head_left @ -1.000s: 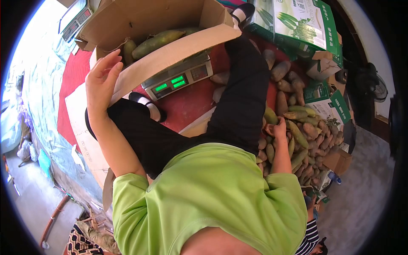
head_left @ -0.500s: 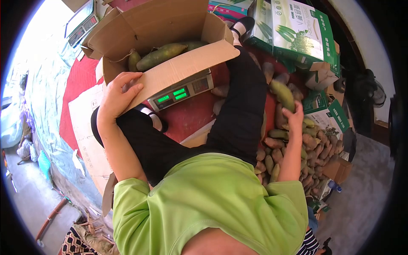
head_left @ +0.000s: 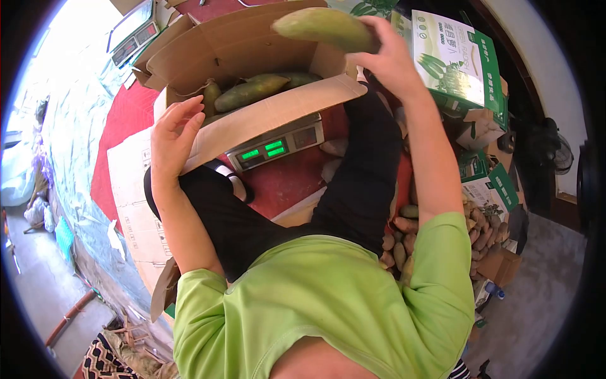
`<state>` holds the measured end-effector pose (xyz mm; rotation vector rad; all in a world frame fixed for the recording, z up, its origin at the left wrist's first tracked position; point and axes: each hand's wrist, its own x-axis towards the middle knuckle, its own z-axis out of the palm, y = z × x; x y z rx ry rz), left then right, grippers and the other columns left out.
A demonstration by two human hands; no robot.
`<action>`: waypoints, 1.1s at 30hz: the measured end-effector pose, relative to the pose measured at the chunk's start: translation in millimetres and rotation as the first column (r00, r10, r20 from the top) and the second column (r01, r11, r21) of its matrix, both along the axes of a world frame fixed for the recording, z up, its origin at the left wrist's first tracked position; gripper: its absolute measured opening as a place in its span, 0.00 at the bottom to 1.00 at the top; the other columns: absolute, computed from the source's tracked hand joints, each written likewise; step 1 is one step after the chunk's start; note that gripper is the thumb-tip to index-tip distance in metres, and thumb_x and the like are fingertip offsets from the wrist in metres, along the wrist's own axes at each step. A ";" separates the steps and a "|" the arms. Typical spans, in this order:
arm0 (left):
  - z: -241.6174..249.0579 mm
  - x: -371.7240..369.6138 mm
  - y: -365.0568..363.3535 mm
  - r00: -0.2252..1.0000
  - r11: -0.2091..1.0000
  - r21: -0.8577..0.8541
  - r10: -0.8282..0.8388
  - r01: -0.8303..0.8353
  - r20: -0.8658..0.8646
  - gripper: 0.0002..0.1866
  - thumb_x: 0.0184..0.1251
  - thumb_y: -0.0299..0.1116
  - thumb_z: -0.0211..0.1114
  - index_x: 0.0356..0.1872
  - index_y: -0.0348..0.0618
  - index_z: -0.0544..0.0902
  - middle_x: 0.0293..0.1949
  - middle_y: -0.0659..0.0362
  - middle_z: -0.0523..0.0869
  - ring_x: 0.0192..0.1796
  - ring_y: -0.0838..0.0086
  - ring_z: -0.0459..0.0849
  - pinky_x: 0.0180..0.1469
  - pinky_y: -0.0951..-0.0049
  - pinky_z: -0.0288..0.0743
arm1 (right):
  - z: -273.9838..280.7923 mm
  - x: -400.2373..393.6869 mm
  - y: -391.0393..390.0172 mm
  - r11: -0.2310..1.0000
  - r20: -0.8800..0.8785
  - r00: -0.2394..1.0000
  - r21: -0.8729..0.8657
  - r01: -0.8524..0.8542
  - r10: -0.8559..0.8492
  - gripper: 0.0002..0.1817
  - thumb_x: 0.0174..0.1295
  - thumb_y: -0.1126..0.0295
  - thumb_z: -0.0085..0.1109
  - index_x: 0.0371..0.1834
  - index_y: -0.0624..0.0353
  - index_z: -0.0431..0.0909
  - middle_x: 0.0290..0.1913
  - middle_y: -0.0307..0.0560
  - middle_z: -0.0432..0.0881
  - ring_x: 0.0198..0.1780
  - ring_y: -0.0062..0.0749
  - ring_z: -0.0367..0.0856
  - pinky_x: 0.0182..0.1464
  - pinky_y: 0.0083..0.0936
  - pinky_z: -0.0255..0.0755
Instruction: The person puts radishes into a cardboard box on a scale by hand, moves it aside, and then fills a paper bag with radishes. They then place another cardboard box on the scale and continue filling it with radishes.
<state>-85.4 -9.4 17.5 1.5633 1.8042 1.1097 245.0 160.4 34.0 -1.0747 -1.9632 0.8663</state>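
My right hand (head_left: 386,58) grips one end of a long green radish (head_left: 323,29), raised over the right part of an open cardboard box (head_left: 221,44). Several green radishes (head_left: 252,93) lie inside that box. The box rests on a digital scale (head_left: 278,146) with lit green numbers. At the box's near left corner is my left hand (head_left: 177,129), fingers apart, beside the front flap (head_left: 271,117) and holding nothing.
A pile of radishes (head_left: 483,230) lies to the right of my leg. Printed green and white boxes (head_left: 448,63) stand at the upper right. Another scale (head_left: 134,41) is at the upper left. Flattened cardboard (head_left: 136,202) lies on the left.
My right hand has carried the radish from beside the pile up and left to the box. My left hand's fingers have lifted off the flap edge.
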 end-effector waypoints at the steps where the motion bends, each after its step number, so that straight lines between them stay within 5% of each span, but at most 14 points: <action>1: 0.5 -0.7 -0.3 1.000 1.000 0.002 0.002 -0.002 -0.002 0.15 0.61 0.24 0.64 0.50 0.40 0.83 0.40 0.58 0.84 0.41 0.76 0.82 0.47 0.77 0.75 | -4.1 -13.4 5.7 0.999 0.015 0.999 -0.016 -0.028 0.028 0.31 0.47 0.75 0.68 0.58 0.64 0.70 0.53 0.49 0.78 0.56 0.32 0.75 0.60 0.27 0.67; 4: 0.6 -2.2 -2.1 1.000 0.999 0.021 0.027 -0.027 0.015 0.14 0.61 0.24 0.64 0.49 0.40 0.83 0.39 0.59 0.85 0.41 0.77 0.82 0.47 0.77 0.75 | -29.6 -36.8 21.1 0.993 -0.021 1.000 0.116 -0.009 0.011 0.31 0.49 0.73 0.68 0.60 0.64 0.71 0.53 0.51 0.78 0.57 0.33 0.75 0.61 0.27 0.67; 9: -0.9 -8.5 -5.9 0.995 0.995 0.043 0.090 -0.092 0.040 0.13 0.61 0.24 0.64 0.48 0.39 0.84 0.37 0.60 0.86 0.40 0.79 0.82 0.47 0.78 0.74 | -81.1 -9.9 34.5 0.976 -0.211 0.955 0.011 0.217 -0.210 0.27 0.51 0.70 0.68 0.57 0.64 0.75 0.49 0.49 0.81 0.51 0.31 0.78 0.54 0.28 0.72; 11: -4.4 -11.6 -7.0 0.994 0.993 0.063 0.094 -0.098 0.061 0.13 0.62 0.24 0.64 0.48 0.39 0.84 0.37 0.60 0.86 0.40 0.79 0.82 0.47 0.79 0.74 | -99.7 12.9 31.5 0.916 -0.292 0.885 -0.286 0.283 -0.364 0.24 0.61 0.69 0.61 0.60 0.64 0.72 0.55 0.50 0.78 0.53 0.31 0.78 0.53 0.26 0.72; 12: -5.7 -12.8 -7.3 0.993 0.991 0.089 0.095 -0.101 0.076 0.13 0.62 0.24 0.64 0.48 0.39 0.84 0.37 0.60 0.86 0.40 0.79 0.82 0.47 0.79 0.74 | -109.0 21.2 28.6 0.915 -0.287 0.886 -0.288 0.282 -0.363 0.24 0.61 0.69 0.61 0.60 0.64 0.72 0.55 0.50 0.78 0.53 0.31 0.78 0.53 0.26 0.72; 14: -6.8 -14.0 -7.9 0.980 0.985 0.103 0.124 -0.141 0.155 0.12 0.63 0.24 0.64 0.48 0.38 0.84 0.38 0.60 0.86 0.40 0.79 0.82 0.47 0.79 0.74 | -120.4 29.6 18.6 0.804 -0.280 0.829 -0.516 0.295 -0.484 0.19 0.61 0.66 0.61 0.54 0.61 0.77 0.48 0.42 0.81 0.47 0.25 0.78 0.46 0.23 0.73; 25: -6.5 -25.2 -7.0 0.852 0.843 0.265 0.350 -0.468 0.388 0.13 0.72 0.30 0.57 0.51 0.34 0.81 0.37 0.57 0.85 0.40 0.74 0.83 0.46 0.72 0.78 | -149.7 23.3 -9.8 0.749 -0.333 0.804 -0.632 0.197 -0.493 0.19 0.65 0.64 0.58 0.57 0.60 0.74 0.51 0.43 0.80 0.51 0.26 0.78 0.46 0.25 0.74; 33: -8.5 -27.8 -7.5 0.805 0.818 0.251 0.366 -0.517 0.466 0.13 0.71 0.31 0.58 0.51 0.35 0.81 0.36 0.57 0.85 0.40 0.74 0.84 0.46 0.72 0.78 | -145.6 26.3 -12.9 0.739 -0.345 0.789 -0.645 0.195 -0.509 0.18 0.65 0.65 0.58 0.57 0.59 0.74 0.50 0.42 0.80 0.49 0.26 0.79 0.46 0.25 0.72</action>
